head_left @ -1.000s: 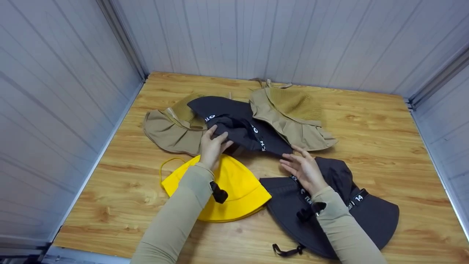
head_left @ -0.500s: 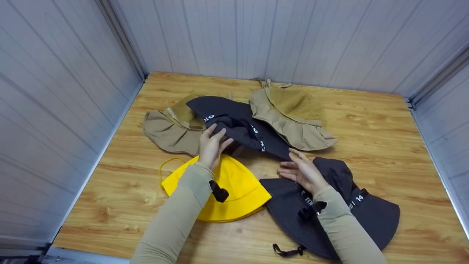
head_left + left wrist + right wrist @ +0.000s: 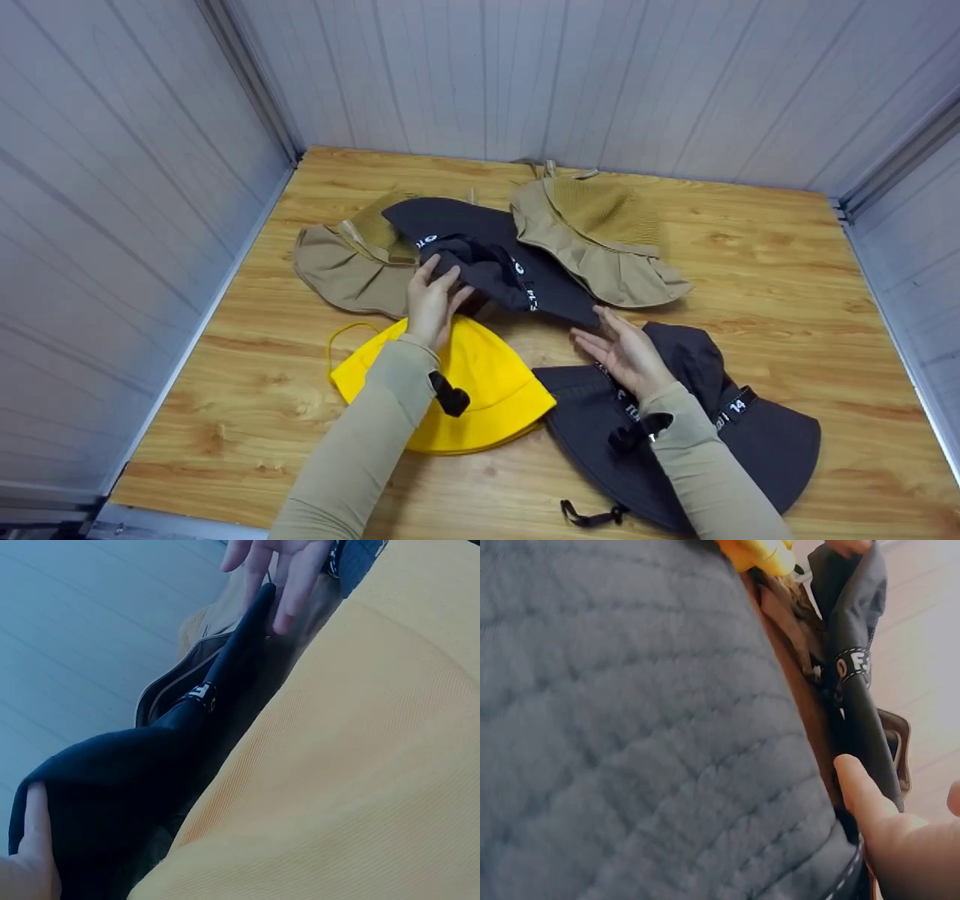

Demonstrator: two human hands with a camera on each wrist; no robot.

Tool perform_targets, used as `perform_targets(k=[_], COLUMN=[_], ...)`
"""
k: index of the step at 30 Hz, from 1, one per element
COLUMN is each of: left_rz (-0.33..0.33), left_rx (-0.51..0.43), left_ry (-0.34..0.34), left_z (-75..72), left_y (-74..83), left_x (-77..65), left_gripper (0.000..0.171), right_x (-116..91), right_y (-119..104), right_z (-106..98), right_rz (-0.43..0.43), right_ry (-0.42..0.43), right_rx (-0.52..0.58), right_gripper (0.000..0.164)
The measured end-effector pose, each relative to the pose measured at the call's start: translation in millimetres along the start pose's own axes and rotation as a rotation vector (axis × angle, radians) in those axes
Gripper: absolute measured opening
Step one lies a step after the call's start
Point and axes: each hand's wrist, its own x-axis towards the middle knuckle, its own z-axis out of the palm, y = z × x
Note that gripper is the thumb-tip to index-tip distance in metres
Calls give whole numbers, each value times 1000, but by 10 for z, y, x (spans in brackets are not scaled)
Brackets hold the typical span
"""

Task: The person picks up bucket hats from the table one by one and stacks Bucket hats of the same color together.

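In the head view, a dark bucket hat [image 3: 559, 281] with a white-lettered band lies tilted between my hands. My left hand [image 3: 430, 304] grips its crown; the left wrist view shows a digit [image 3: 36, 821] against the dark cloth. At the brim's right corner is my right hand [image 3: 630, 356], with straight, spread fingers touching the edge. The right wrist view has the thumb [image 3: 862, 791] extended beside that brim. Below my left hand lies a yellow bucket hat [image 3: 480, 420], partly covered by the forearm. A second dark bucket hat [image 3: 772, 442] lies under my right forearm.
A tan ruffled hat [image 3: 352, 281] lies at the left, overlapped by the dark hat. Another tan ruffled hat [image 3: 600, 225] rests at the back, against the dark brim. Panelled walls [image 3: 480, 82] enclose the wooden tabletop [image 3: 247, 420] at the back and sides.
The dark hat's brim corner has dipped slightly toward me, and my right hand has shifted a little down along it. My left hand keeps its hold on the crown, nearly still.
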Motion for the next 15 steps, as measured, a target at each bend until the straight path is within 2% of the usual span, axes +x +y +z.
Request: perform_targets(k=[7, 11, 15], left_rz=[31, 32, 19], left_rx=[60, 108, 106], left_ry=[13, 10, 36], left_z=[19, 24, 31], left_y=[-51, -87, -123], left_x=[-34, -57, -66], left_gripper=[65, 72, 81], right_x=[-56, -85, -119], right_y=[-20, -22, -19], right_z=[86, 150, 205], right_rz=[-13, -17, -16], right_ry=[-27, -30, -51], right_rx=[76, 101, 108], right_gripper=[59, 56, 55])
